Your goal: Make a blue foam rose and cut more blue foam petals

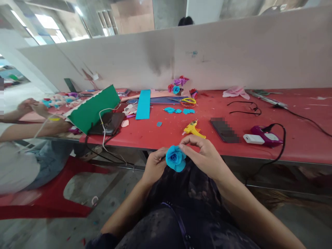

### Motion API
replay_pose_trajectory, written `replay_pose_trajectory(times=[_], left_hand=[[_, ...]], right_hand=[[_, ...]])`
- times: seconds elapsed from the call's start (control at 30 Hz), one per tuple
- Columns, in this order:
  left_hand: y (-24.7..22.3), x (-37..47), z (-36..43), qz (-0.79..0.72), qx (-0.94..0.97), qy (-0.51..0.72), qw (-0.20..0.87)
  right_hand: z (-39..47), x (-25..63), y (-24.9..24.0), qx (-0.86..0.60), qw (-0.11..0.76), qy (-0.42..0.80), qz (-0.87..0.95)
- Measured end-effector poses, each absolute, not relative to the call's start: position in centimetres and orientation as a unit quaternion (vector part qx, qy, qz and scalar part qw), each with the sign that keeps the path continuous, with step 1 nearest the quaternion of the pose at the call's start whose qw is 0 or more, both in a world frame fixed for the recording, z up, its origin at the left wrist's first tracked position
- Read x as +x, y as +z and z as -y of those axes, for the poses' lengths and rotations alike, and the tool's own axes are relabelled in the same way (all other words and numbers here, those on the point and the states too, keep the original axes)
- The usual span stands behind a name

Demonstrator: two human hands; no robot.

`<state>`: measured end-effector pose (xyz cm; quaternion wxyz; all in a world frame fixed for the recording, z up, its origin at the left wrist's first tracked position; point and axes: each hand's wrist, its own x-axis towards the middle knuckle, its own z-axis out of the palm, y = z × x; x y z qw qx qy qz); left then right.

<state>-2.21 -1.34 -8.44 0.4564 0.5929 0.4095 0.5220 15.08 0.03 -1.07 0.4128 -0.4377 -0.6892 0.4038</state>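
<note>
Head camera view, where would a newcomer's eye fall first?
Probably on the bright blue, layered, paper-like flower, low in the centre, held between the person's bare left hand and bare right hand. Next, likely the long red tabletop behind it, with a yellow plastic glue gun lying near its front edge. Then perhaps the large green rectangular panel on the left, tilted up beside another person's arm.

Pale partition wall (pixel 178 58) at 12 o'clock, bright windows (pixel 48 22) around 10, red chair (pixel 68 173) at 8, pretty scruffy grey floor (pixel 110 211) at 7.
</note>
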Motion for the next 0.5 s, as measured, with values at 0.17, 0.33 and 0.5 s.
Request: replay_pose_trajectory(times=[0.17, 0.33, 0.5], left_hand=[[-9.5, -2.2, 1.1, -0.380, 0.569, 0.531, 0.500], [-10.3, -2.0, 0.8, -0.350, 0.556, 0.532, 0.534], [-9.4, -2.0, 1.0, -0.340, 0.589, 0.528, 0.509]], right_hand=[[0.3, 15.5, -1.6, -0.433, 0.418, 0.425, 0.676], [0.4, 15.9, -1.7, -0.441, 0.425, 0.407, 0.678], [0.5, 16.0, -1.1, -0.444, 0.407, 0.397, 0.693]])
